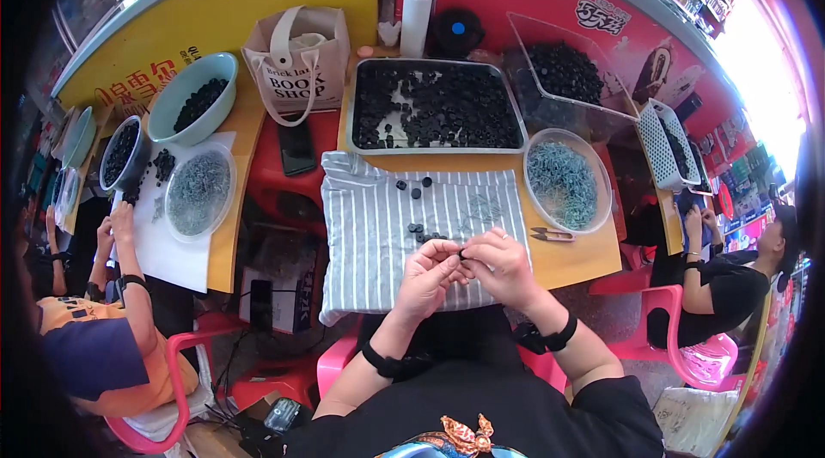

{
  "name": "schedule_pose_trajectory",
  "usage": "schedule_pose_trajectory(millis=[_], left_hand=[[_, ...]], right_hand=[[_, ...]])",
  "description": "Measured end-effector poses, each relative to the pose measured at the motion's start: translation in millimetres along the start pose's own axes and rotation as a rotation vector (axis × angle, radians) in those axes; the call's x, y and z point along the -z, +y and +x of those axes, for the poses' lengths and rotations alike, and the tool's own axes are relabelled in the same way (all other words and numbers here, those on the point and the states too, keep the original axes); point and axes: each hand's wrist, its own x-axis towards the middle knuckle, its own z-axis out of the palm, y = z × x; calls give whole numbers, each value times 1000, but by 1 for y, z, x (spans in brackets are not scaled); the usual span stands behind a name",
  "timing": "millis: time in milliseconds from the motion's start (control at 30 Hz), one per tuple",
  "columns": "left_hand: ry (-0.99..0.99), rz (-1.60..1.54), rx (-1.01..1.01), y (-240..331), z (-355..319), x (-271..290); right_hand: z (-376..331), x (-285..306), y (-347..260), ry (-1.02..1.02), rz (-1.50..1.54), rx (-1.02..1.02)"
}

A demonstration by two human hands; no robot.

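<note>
Above the near edge of a grey-and-white striped cloth (365, 243), my two hands meet, fingertips pinched together. Between them is a small black piece (462, 254), mostly hidden by the fingers. My left hand (430, 276) is closed at its side, palm turned partly up. My right hand (501, 267) pinches from the other side, knuckles up. Just beyond my left fingers lie several small black pieces (416, 229). Farther up the cloth are a few round black pieces (416, 193), with thin grey-blue slivers (485, 207) scattered to their right.
Behind the cloth stands a metal tray (438, 151) of black pieces. To the right are a round tub (604, 209) of grey-blue slivers, small thread snips (553, 235) and a clear bin (614, 106). A tote bag (258, 63) and white bottle (417, 15) stand behind. People sit on both sides.
</note>
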Motion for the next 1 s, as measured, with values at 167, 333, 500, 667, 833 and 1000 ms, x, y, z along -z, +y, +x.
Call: schedule_pose_trajectory(millis=[167, 333, 500, 667, 833, 1000], left_hand=[[-32, -6, -6, -2, 0, 5], [-100, -29, 31, 2, -5, 2], [-156, 65, 96, 3, -9, 3], [-185, 94, 124, 3, -9, -1], [-185, 72, 120, 4, -8, 1], [-192, 85, 128, 4, -8, 2]], right_hand=[[-6, 0, -1, 20, -21, -3], [14, 7, 26, 72, -89, -84], [23, -8, 25, -82, -571, -62], [17, -19, 42, -77, -588, -32], [21, -21, 45, -67, -484, -30], [20, -18, 52, 41, -251, -94]])
